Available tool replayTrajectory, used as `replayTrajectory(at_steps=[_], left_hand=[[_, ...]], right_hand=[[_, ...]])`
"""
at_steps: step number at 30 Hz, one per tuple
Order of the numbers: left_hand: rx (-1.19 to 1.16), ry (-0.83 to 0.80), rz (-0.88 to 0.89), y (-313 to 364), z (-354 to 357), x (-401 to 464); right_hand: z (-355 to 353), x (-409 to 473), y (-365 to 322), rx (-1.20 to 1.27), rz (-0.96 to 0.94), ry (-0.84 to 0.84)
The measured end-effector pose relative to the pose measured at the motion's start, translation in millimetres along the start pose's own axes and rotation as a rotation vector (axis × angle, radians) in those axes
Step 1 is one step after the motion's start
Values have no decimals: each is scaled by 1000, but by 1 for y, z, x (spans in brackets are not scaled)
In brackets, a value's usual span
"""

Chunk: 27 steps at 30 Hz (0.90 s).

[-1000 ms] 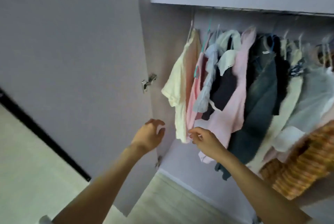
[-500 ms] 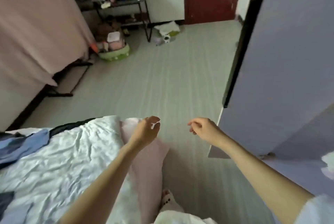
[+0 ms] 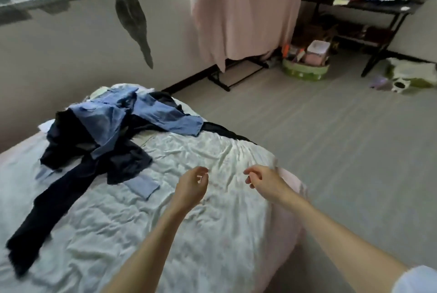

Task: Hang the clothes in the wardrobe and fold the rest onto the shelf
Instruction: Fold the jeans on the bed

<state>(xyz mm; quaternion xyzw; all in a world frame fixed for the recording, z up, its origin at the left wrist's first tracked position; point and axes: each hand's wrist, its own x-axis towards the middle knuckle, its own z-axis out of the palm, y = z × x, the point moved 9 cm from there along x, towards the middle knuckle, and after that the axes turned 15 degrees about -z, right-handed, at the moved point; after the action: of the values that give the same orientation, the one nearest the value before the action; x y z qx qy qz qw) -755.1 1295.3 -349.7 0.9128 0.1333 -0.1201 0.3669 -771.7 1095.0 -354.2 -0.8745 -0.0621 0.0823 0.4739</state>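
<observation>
Head view: both hands hang over the bed [image 3: 212, 233], empty, fingers loosely curled: left hand [image 3: 192, 188] at six o'clock, right hand [image 3: 263, 181] beside it. The clothes [image 3: 106, 134] lie heaped at nine o'clock on the sheet.

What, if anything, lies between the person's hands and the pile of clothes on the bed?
Nothing visible does. Only bare rumpled sheet separates the left hand and right hand, both holding nothing, from the pile of clothes farther left on the bed.
</observation>
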Motion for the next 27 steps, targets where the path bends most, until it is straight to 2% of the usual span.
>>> replayTrajectory(at_steps=[7,14,20,27], left_hand=[[-89,193,-200,-70,-92,80],[-105,324,-340,-116,-148,166],[-20,290,-522,-173,-136,232],[156,419,-632,-265,-142,365]], right_hand=[[76,127,-51,-42,-127,-212],[141,250,-72,-56,-209,-308],[185,331,-28,-101,-192,-375],[282,464,9,-164,-330,-383]])
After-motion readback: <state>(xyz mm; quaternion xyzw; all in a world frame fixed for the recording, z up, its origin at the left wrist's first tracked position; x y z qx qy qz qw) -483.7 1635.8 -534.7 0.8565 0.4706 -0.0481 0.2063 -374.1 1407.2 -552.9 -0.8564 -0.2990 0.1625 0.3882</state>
